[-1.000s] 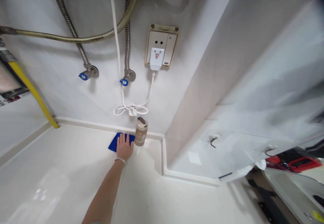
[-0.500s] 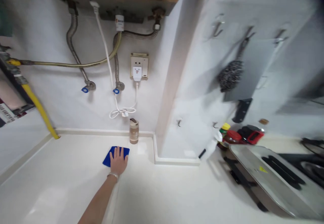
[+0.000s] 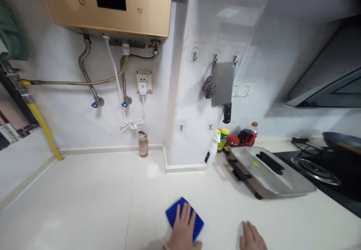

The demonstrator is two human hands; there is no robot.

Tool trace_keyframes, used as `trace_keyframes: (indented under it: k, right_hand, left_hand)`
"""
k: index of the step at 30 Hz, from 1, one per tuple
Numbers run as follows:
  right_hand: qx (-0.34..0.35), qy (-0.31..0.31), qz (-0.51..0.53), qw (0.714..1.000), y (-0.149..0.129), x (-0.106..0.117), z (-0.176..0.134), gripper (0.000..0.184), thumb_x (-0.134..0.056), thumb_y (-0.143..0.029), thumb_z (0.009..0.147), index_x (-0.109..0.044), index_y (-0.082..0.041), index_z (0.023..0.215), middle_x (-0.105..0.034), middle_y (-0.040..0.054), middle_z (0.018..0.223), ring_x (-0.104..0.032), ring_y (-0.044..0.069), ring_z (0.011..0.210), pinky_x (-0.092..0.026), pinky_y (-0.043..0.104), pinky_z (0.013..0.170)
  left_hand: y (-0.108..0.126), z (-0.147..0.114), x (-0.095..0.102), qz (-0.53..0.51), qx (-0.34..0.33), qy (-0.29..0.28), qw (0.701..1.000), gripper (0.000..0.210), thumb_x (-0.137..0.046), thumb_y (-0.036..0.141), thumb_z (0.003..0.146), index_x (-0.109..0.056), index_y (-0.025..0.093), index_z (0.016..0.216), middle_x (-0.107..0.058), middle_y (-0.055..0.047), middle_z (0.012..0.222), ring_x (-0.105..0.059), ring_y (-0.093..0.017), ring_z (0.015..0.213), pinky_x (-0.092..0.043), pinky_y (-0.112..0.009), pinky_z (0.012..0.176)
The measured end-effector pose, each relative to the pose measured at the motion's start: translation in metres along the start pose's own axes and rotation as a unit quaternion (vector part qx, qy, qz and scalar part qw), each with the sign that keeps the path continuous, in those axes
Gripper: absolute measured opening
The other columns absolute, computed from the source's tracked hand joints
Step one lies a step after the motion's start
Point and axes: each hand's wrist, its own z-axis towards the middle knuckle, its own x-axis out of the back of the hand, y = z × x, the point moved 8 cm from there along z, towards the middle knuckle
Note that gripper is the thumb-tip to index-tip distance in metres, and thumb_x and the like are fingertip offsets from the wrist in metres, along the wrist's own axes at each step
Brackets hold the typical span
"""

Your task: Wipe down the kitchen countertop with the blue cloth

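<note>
My left hand [image 3: 183, 229] lies palm down on a folded blue cloth [image 3: 199, 223] on the white countertop. Its fingers are stretched out flat and slightly spread, and a light band shows at the wrist. The cloth's corners stick out around the fingers. To the right, partly cut off by the bottom edge, my right hand [image 3: 252, 238] rests on the counter with its fingers extended and nothing visible in it.
A brown-tinted bottle [image 3: 143, 145] stands by the back wall. An electric pan with a glass lid [image 3: 270, 171] sits to the right, beside a black stove [image 3: 335, 178]. A cleaver [image 3: 224, 84] and a steel scrubber [image 3: 209, 87] hang from hooks on the pillar. Above is a gold water heater [image 3: 109, 12].
My left hand and the blue cloth have moved from near the bottle toward me and to the right. My right hand has come into view. The view has turned right.
</note>
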Motion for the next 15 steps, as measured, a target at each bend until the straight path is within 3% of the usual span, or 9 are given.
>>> trace_keyframes:
  k: [3, 5, 7, 10, 13, 15]
  right_hand:
    - [0.039, -0.001, 0.035, 0.999, -0.031, 0.007, -0.002, 0.052, -0.033, -0.038, 0.09, -0.056, -0.009, 0.126, -0.058, 0.0244, 0.13, -0.052, 0.039, 0.128, -0.047, 0.059, 0.104]
    - [0.085, -0.024, 0.097, 0.991, -0.074, 0.012, -0.006, 0.052, -0.034, -0.034, 0.094, -0.044, -0.011, 0.139, -0.053, 0.0217, 0.139, -0.049, 0.033, 0.133, -0.048, 0.053, 0.106]
    - [0.108, -0.04, 0.138, 0.984, -0.123, 0.018, -0.009, 0.054, -0.035, -0.032, 0.097, -0.031, -0.018, 0.149, -0.044, 0.0165, 0.15, -0.044, 0.029, 0.138, -0.047, 0.05, 0.108]
    - [0.161, -0.05, 0.157, 0.973, -0.201, 0.024, -0.014, 0.057, -0.036, -0.024, 0.096, -0.027, -0.022, 0.152, -0.044, 0.013, 0.152, -0.044, 0.026, 0.138, -0.045, 0.05, 0.11]
    - [0.209, -0.095, 0.14, 0.963, -0.259, 0.018, -0.018, 0.06, -0.038, -0.016, 0.092, -0.032, -0.022, 0.152, -0.043, 0.0098, 0.153, -0.038, 0.028, 0.142, -0.032, 0.056, 0.119]
    - [0.222, -0.135, 0.131, 0.957, -0.279, 0.01, -0.021, 0.059, -0.043, -0.019, 0.092, -0.037, -0.025, 0.15, -0.042, 0.0071, 0.155, -0.034, 0.032, 0.144, -0.024, 0.062, 0.121]
  left_hand:
    - [0.027, -0.008, -0.003, -0.031, -0.088, -0.039, 0.995, 0.08, -0.058, 0.048, 0.087, -0.022, 0.03, 0.157, -0.012, -0.009, 0.167, -0.009, -0.032, 0.154, -0.013, -0.066, 0.123]
    - [0.013, -0.017, 0.012, -0.013, -0.082, -0.001, 0.997, 0.064, -0.05, 0.038, 0.093, -0.029, 0.035, 0.154, -0.02, -0.004, 0.166, -0.015, -0.027, 0.154, -0.019, -0.063, 0.123]
    - [-0.023, -0.029, 0.036, 0.024, -0.02, 0.078, 0.996, 0.054, -0.04, 0.03, 0.098, -0.036, 0.033, 0.151, -0.028, -0.005, 0.164, -0.02, -0.025, 0.153, -0.025, -0.061, 0.122]
    - [-0.091, -0.053, 0.072, 0.088, 0.106, 0.175, 0.975, 0.048, -0.035, 0.029, 0.099, -0.048, 0.021, 0.145, -0.039, -0.012, 0.158, -0.028, -0.028, 0.15, -0.029, -0.058, 0.121]
    - [-0.149, -0.077, 0.1, 0.144, 0.221, 0.224, 0.938, 0.05, -0.037, 0.032, 0.097, -0.054, 0.012, 0.14, -0.044, -0.018, 0.154, -0.03, -0.032, 0.149, -0.025, -0.058, 0.122]
    - [-0.174, -0.09, 0.11, 0.17, 0.289, 0.231, 0.913, 0.053, -0.035, 0.035, 0.097, -0.053, 0.01, 0.14, -0.042, -0.02, 0.154, -0.027, -0.034, 0.149, -0.023, -0.06, 0.121]
